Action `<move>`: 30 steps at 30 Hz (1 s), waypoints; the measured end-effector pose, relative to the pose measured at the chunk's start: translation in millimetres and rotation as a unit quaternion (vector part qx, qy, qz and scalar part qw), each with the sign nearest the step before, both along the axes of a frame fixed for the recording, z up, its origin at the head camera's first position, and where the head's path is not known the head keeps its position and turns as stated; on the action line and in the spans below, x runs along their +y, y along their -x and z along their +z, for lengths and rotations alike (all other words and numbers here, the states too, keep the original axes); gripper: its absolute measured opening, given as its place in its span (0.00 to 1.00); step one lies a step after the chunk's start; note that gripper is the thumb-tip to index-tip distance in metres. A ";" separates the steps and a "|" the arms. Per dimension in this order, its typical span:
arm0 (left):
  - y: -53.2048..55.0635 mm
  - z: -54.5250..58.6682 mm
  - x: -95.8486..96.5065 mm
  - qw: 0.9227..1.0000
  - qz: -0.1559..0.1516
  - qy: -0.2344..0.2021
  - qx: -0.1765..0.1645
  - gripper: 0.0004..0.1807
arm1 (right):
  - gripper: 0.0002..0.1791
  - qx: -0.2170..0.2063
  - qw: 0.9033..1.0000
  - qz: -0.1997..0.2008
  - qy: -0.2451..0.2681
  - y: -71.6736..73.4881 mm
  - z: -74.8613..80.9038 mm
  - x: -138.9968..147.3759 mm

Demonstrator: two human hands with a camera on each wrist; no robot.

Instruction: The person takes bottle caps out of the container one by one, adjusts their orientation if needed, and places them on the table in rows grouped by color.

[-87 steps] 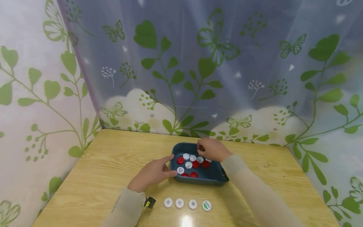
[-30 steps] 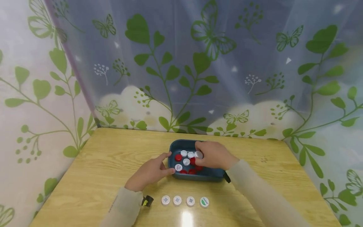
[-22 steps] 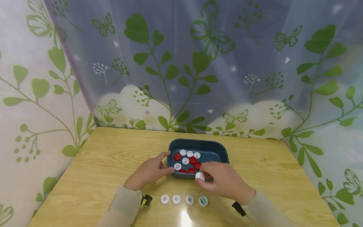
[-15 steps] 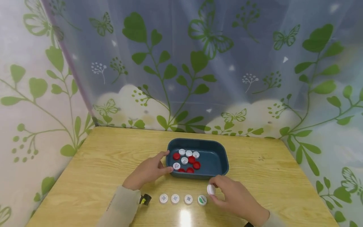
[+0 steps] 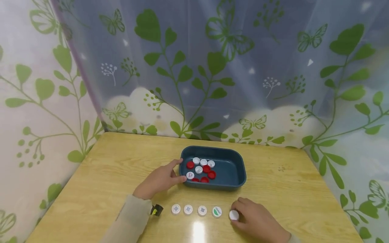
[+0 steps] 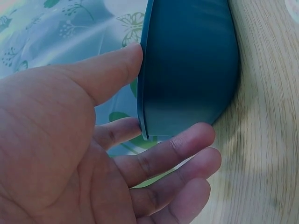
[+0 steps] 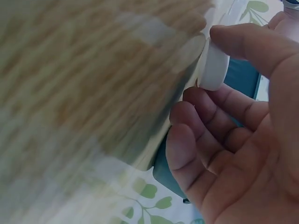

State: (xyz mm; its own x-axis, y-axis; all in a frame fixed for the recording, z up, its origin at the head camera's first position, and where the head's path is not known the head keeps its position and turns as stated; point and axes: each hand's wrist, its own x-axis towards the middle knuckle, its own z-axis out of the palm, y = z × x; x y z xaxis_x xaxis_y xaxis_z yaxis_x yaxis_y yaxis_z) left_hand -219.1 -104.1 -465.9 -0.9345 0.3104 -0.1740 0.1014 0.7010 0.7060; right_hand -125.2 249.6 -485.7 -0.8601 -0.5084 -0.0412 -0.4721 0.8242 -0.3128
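A dark blue tray [image 5: 226,187] holds several red and white bottle caps, mostly towards its left half. At its left end my left hand [image 5: 159,181] touches the rim with thumb and index finger. The other fingers are extended beside the tray wall [image 6: 187,70] in the left wrist view. My right hand [image 5: 258,217] pinches a white bottle cap [image 5: 234,215] between thumb and fingers, down at the table in front of the tray. Seen from the right wrist, this cap [image 7: 215,67] stands edge-on at the wood. A row of white caps [image 5: 202,211] lies left of it, the nearest a green-marked cap [image 5: 217,212].
The wooden table [image 5: 130,152] runs back to a patterned curtain [image 5: 188,84] with leaves and butterflies. A black and yellow piece [image 5: 156,210] sits at the left wrist. Light glares on the table near the front edge.
My right hand has taken a white cap out of the tray and carried it forward to the right end of the row. The left hand stays at the tray's left end.
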 end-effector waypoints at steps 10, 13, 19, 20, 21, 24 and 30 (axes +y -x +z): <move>1.9 -2.6 2.5 1.000 0.000 -0.002 0.001 0.43 | 0.11 -0.027 1.000 -0.010 -0.006 3.7 0.3 -2.2; 3.0 -2.9 2.9 1.000 -0.001 0.003 0.000 0.43 | 0.12 -0.034 0.999 -0.016 -0.004 3.8 2.2 -3.0; 2.8 -2.2 3.2 1.000 0.001 0.009 0.000 0.43 | 0.12 -0.026 1.000 -0.011 -0.010 5.6 3.5 -4.3; 2.7 -2.0 3.3 1.000 0.000 0.008 0.001 0.43 | 0.11 -0.025 1.000 -0.009 -0.010 5.9 3.4 -4.4; 2.5 -1.8 3.3 1.000 -0.001 0.008 0.001 0.43 | 0.11 -0.023 1.000 -0.007 -0.011 6.2 3.3 -4.4; 1.8 -1.4 3.2 1.000 -0.003 0.004 -0.003 0.44 | 0.11 -0.021 1.000 -0.002 -0.011 6.9 2.9 -4.5; 0.9 -0.4 2.3 1.000 -0.003 0.005 -0.005 0.44 | 0.12 -0.027 1.000 -0.001 -0.012 7.7 2.9 -5.2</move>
